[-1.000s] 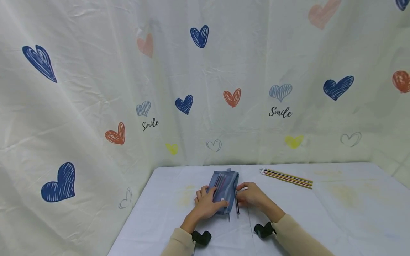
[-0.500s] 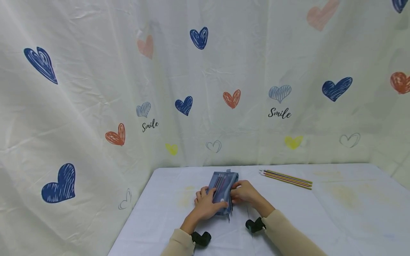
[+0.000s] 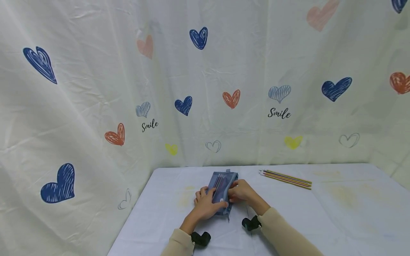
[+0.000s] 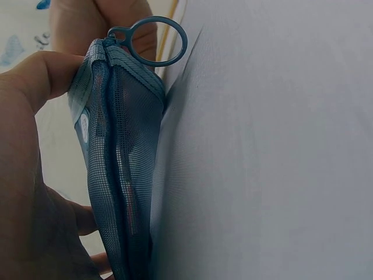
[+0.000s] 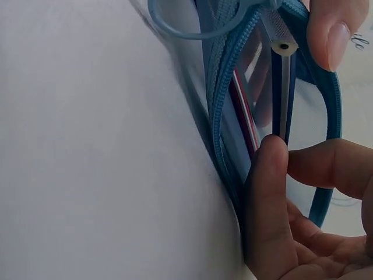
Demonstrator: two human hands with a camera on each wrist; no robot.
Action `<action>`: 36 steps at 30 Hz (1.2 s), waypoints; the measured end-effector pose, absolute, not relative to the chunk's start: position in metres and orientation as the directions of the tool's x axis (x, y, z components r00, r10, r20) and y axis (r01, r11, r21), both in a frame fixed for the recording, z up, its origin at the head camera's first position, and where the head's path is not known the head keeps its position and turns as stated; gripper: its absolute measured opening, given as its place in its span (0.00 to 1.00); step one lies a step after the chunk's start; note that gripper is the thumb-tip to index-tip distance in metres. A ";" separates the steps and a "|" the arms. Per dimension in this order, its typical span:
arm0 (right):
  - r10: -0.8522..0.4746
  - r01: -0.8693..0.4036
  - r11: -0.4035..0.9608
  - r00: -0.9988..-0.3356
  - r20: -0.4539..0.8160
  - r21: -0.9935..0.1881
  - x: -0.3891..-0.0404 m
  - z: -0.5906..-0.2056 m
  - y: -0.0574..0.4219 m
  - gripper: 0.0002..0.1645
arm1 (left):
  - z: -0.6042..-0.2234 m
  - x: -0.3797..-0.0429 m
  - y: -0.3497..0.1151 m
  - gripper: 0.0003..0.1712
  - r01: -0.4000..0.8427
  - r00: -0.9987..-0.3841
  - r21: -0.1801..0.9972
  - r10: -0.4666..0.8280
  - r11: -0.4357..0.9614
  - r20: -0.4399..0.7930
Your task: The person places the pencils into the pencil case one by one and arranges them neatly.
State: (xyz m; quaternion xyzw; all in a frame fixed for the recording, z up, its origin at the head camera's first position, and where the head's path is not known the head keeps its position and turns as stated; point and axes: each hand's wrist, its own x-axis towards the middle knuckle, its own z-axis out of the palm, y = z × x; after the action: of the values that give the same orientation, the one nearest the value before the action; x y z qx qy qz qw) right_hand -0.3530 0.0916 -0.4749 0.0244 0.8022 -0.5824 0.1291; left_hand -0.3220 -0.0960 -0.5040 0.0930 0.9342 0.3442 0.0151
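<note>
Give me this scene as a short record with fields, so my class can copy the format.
Container: blue mesh pouch, lying on the table
Zip: open
Left hand: holds the pouch
Right hand: at the opening, pinching a dark blue striped pencil
Seen inside: a red striped pencil; total unclear
Outside pouch: yellow-and-black striped pencils, to its right
Backdrop: white, with hearts and "Smile"

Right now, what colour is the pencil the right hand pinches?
Pencil: dark blue with a pale grey lengthwise stripe. Best seen in the right wrist view.
</note>
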 end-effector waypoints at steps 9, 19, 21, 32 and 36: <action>-0.102 0.175 0.286 -0.972 -0.211 -0.942 -0.352 -0.479 0.092 0.21 | -0.505 -0.323 -0.096 0.55 0.161 -0.983 0.650 0.183 0.742 0.034; -0.142 0.071 0.321 -0.982 -0.122 -0.944 -0.351 -0.473 0.142 0.20 | -0.500 -0.319 -0.095 0.55 0.171 -0.981 0.655 0.192 0.736 0.040; -0.135 0.046 0.360 -0.986 -0.100 -0.932 -0.353 -0.472 0.157 0.21 | -0.501 -0.319 -0.095 0.54 0.175 -0.979 0.663 0.197 0.728 0.041; -0.082 -0.041 0.413 -0.997 0.008 -0.910 -0.357 -0.468 0.215 0.21 | -0.500 -0.317 -0.098 0.54 0.200 -0.974 0.671 0.217 0.714 0.059; -0.078 -0.081 0.423 -0.996 0.052 -0.902 -0.358 -0.465 0.225 0.21 | -0.499 -0.317 -0.099 0.54 0.186 -0.976 0.672 0.213 0.716 0.044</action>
State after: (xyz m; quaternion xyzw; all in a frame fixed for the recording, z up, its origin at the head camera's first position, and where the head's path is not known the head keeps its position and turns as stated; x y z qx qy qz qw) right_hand -0.3576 0.2255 -0.4647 -0.0471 0.8435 -0.5350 -0.0012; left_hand -0.3173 -0.0988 -0.4994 0.1078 0.9262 0.3609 0.0185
